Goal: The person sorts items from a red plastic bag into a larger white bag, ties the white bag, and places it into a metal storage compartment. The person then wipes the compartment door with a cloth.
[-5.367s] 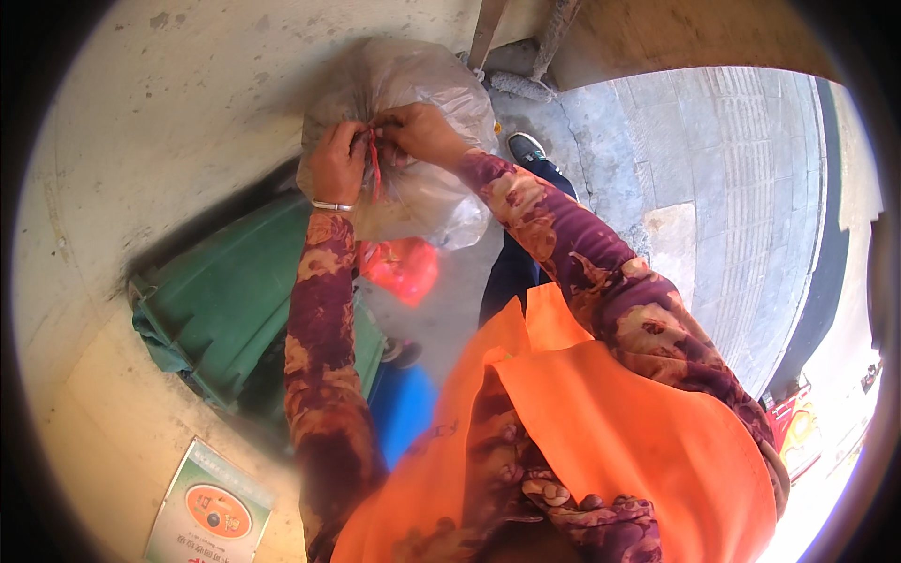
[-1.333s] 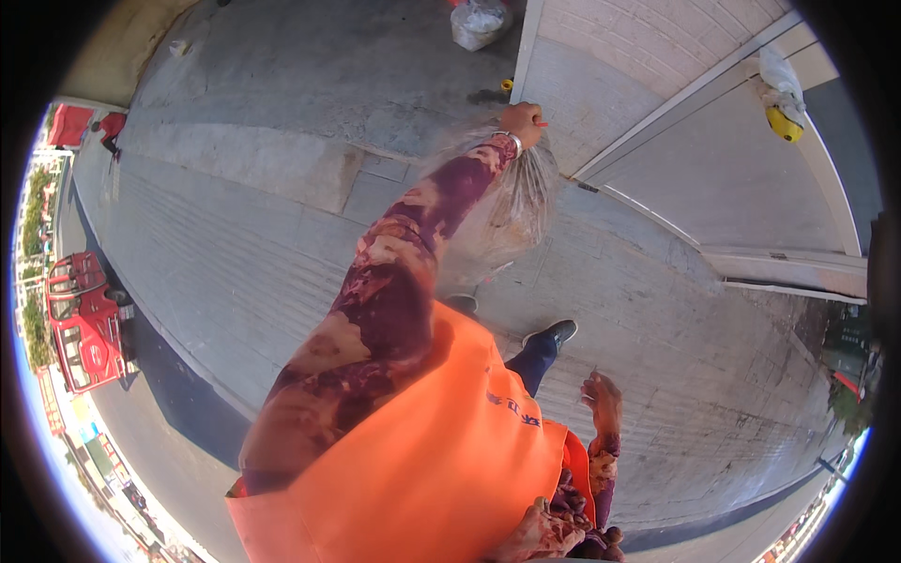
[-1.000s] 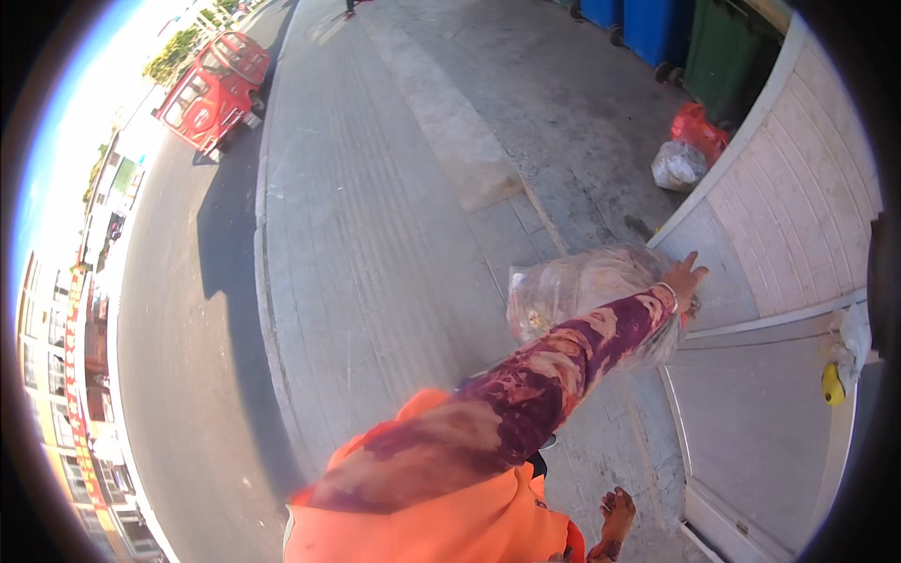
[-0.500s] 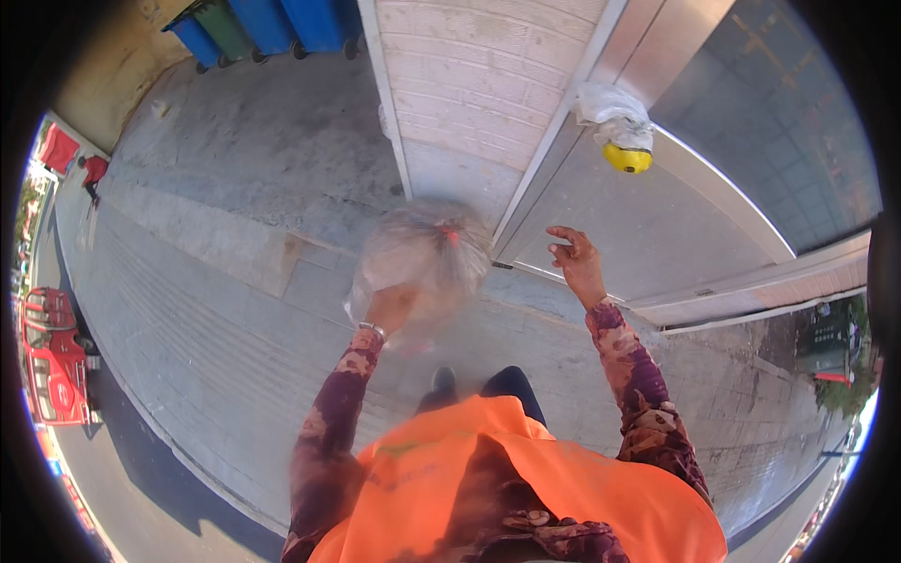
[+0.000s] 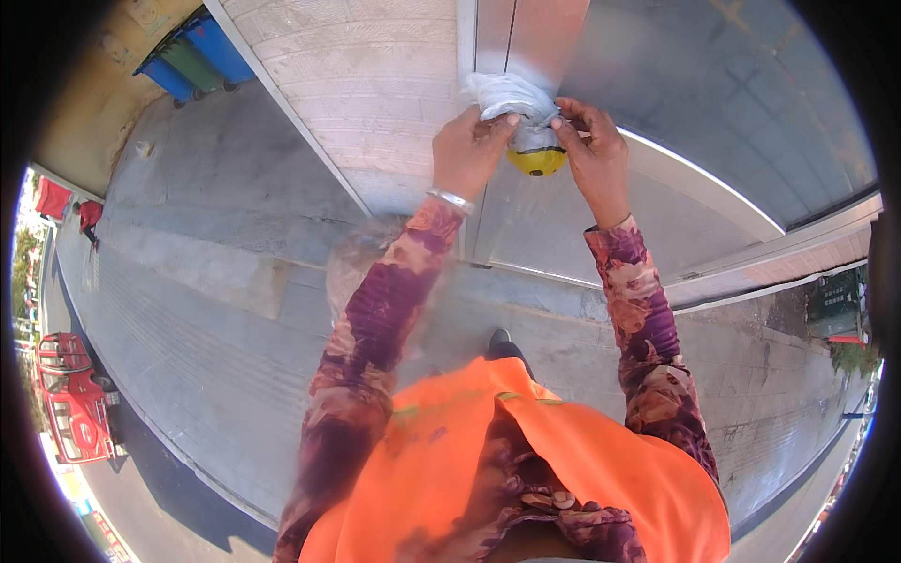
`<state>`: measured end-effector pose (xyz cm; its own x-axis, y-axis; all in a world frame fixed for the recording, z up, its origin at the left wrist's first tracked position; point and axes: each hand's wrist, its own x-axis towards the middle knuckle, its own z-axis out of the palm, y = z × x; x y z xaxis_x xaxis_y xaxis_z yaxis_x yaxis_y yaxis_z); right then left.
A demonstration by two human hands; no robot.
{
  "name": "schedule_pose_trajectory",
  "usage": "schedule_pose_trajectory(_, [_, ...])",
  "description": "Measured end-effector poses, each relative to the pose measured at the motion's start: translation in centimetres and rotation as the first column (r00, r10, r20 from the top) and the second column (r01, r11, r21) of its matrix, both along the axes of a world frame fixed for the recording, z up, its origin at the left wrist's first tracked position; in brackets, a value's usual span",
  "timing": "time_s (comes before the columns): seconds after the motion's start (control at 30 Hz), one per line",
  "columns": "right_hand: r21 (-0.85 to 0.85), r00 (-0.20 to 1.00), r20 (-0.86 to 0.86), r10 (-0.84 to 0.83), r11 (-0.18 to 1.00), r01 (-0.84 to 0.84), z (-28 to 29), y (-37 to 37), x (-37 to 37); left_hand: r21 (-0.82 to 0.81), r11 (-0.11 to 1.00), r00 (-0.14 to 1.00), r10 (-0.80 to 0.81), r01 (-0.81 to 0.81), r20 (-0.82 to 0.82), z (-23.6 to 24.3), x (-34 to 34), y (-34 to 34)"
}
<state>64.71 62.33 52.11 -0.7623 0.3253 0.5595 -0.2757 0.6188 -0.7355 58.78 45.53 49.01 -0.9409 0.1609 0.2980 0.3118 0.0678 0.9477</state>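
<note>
Against a pale metal door frame (image 5: 488, 38), both hands pinch a thin white plastic bag (image 5: 507, 94) hanging there with a round yellow object (image 5: 536, 160) inside. The left hand (image 5: 469, 150) closes on the bag's left side, the right hand (image 5: 587, 141) on its right. Working well likely means steady fingertip grip near the knot, without tearing the film.

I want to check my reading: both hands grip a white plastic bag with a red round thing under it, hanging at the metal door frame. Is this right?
One detail is wrong: the head view shows the round thing is yellow, not red. The left hand and right hand do grip the white plastic bag at the metal door frame.
</note>
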Motion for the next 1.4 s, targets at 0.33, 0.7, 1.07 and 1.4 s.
schedule_pose_trajectory(0.33, [0.03,0.97,-0.009,0.245,0.969,-0.244,-1.8,3.7,-0.6,-0.211,0.975,0.97,0.02,-0.073,-0.243,2.0,2.1,1.5])
schedule_pose_trajectory(0.7, [0.005,0.876,-0.034,0.481,0.876,-0.481,-0.8,3.4,-2.3,-0.343,0.933,0.983,0.047,-0.106,-0.175,2.4,2.7,2.8])
schedule_pose_trajectory(1.07, [-0.136,0.898,0.057,0.437,0.894,-0.427,0.0,6.8,-0.9,-0.477,0.878,0.983,-0.108,0.024,-0.15,3.3,0.6,3.5])
schedule_pose_trajectory(1.4, [0.06,0.903,0.069,0.423,0.902,-0.427,-2.5,6.1,-1.5,-0.467,0.884,0.957,-0.157,0.026,-0.243,2.6,1.0,3.7])
